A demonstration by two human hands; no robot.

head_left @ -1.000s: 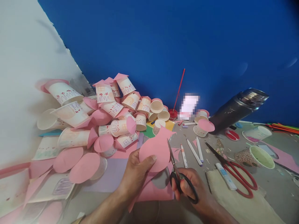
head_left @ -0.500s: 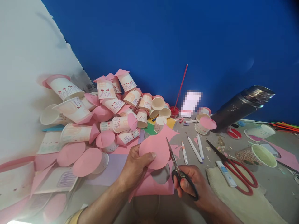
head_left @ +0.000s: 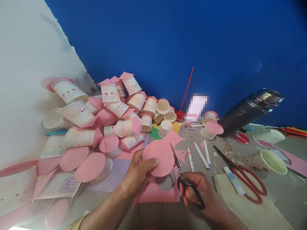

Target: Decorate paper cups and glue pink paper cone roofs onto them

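My left hand (head_left: 141, 169) pinches a pink paper piece (head_left: 159, 156), its outline mostly round with a pointed scrap still joined at the upper right. In my right hand (head_left: 199, 191) is a pair of black-handled scissors (head_left: 181, 174), fingers through the loops. The blades point up and lie along the right edge of the round paper; whether they touch it I cannot tell. Under both hands lies a pink sheet (head_left: 159, 195) with a round hole cut in it. More pointed pink offcuts (head_left: 181, 155) are beside the blades.
Decorated paper cups (head_left: 79, 135) with pink cone tops are heaped on the left. To the right are markers (head_left: 200, 154), red-handled scissors (head_left: 251, 179), a glue tube (head_left: 233, 180) on a cloth (head_left: 249, 204), and a patterned cup (head_left: 266, 161). A dark flask (head_left: 249, 111) leans by the blue wall.
The view has shifted slightly. Both hands keep nearly the same place, and the round paper has tilted a little in my left hand.
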